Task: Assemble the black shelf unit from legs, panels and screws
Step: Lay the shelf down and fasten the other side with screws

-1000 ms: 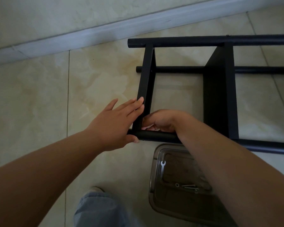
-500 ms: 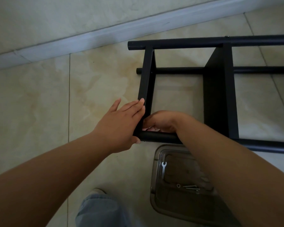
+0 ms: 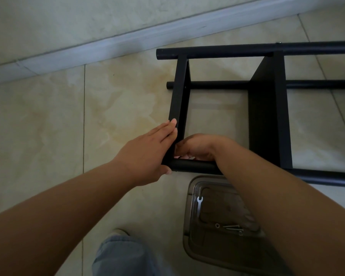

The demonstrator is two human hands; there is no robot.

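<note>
The black shelf unit lies on its side on the tiled floor. Its end panel (image 3: 180, 92) stands between a far leg (image 3: 227, 51) and a near leg (image 3: 195, 166), and a second panel (image 3: 267, 116) stands further right. My left hand (image 3: 145, 154) presses its straight fingers flat against the outside of the end panel, with the thumb at the end of the near leg. My right hand (image 3: 197, 146) is curled into the inner corner where the end panel meets the near leg. What its fingertips hold is hidden.
A clear plastic tray (image 3: 189, 216) lies on the floor just in front of the near leg. It holds a small wrench (image 3: 199, 204) and a few screws (image 3: 232, 228). My knee in jeans (image 3: 124, 255) is at the bottom. A white skirting board (image 3: 108, 46) runs along the wall behind.
My left hand's fingers have drawn together and lie flatter on the end panel. My right hand stays curled in the same corner. The shelf has not moved.
</note>
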